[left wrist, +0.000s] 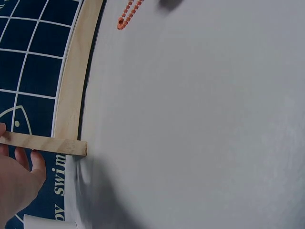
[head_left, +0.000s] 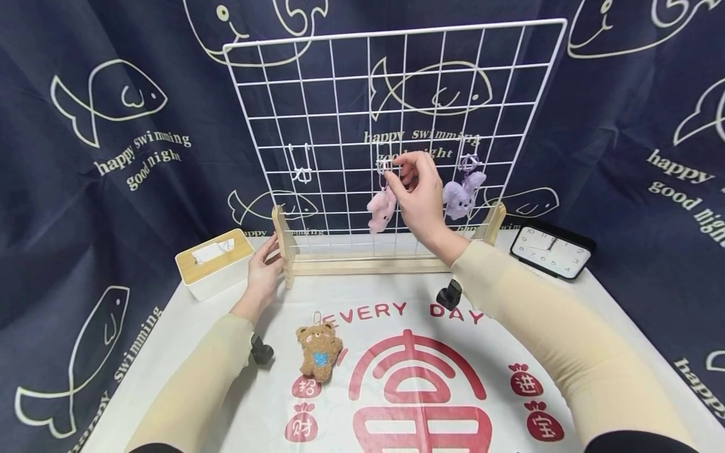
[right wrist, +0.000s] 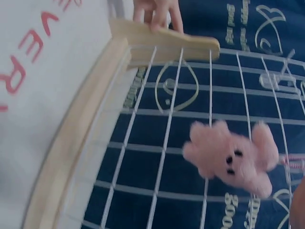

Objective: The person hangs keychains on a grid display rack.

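Observation:
My right hand (head_left: 421, 195) is raised to the wire grid, thumb and forefinger pinching at the top of a chain by a white hook (head_left: 384, 165). A pink plush keychain (head_left: 382, 211) hangs below on this chain, its dark eyes and nose showing in the right wrist view. At lower left, my left hand (head_left: 264, 272) grips the wooden side foot (head_left: 285, 245) of the grid stand, with the thumb and fingers on opposite faces in the left wrist view. A purple plush keychain (head_left: 461, 196) hangs from a hook to the right. Another white hook (head_left: 301, 173) on the left is bare.
A brown bear keychain (head_left: 320, 352) lies on the white printed table cover (head_left: 396, 371). Left of the stand is a tissue box (head_left: 215, 267) with a wooden lid; on the right stands a black clock (head_left: 552, 248). Behind the white grid (head_left: 351, 97) hangs a dark fish-patterned curtain (head_left: 141, 189).

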Available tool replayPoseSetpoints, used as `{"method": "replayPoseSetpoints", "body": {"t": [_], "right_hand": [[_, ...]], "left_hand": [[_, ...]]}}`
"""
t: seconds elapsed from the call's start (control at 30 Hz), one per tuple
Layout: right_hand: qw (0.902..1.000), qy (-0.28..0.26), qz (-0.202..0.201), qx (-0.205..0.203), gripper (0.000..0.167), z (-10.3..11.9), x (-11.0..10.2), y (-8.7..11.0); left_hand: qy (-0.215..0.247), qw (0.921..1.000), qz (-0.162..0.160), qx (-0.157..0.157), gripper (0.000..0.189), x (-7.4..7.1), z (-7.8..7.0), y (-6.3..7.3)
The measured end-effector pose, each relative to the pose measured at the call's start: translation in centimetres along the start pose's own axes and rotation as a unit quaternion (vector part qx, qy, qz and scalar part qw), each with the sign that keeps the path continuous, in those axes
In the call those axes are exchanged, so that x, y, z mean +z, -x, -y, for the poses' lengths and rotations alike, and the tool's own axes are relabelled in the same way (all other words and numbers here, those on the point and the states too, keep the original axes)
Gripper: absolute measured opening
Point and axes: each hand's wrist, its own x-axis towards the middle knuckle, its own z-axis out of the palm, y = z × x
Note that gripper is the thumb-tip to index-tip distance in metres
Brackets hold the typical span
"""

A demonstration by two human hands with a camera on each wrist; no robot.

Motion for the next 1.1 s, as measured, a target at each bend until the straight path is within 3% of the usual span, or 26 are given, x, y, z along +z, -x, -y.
{"method": "replayPoseSetpoints", "body": {"t": [0.13, 0.3, 0.57, 0.77, 0.9, 1.1], "right_hand": [[0.9992, -0.032, 0.018, -0.016, 0.018, 0.5, 1.1, 2.1], [0.9922, -0.045, 0.113, 0.027, 0.02, 0.5, 2.9, 5.7], [0.9593, 0.025, 0.246, 0.136, 0.016, -0.8, 6.1, 11.3], [0.9322, 0.034, 0.291, 0.213, 0.008, -1.7, 8.1, 13.7], [0.919, 0.022, 0.312, 0.241, 0.007, -1.9, 9.1, 14.6], [0.9012, 0.05, 0.342, 0.261, 0.005, -2.2, 10.5, 16.0]], "left_hand": [[-0.002, 1.0, -0.002, -0.002, 0.072, -0.1, 0.0, -0.1], [-0.002, 1.0, -0.005, 0.0, 0.072, -0.1, 0.3, -0.3], [-0.009, 0.9999, -0.005, 0.004, 0.072, -0.1, 0.3, -0.3], [-0.007, 1.0, -0.005, 0.005, 0.072, 0.1, 0.2, -0.3], [-0.006, 1.0, -0.006, -0.002, 0.072, 0.0, 0.1, -0.3], [-0.003, 0.9999, -0.01, -0.002, 0.072, 0.1, 0.1, -0.3]]}}
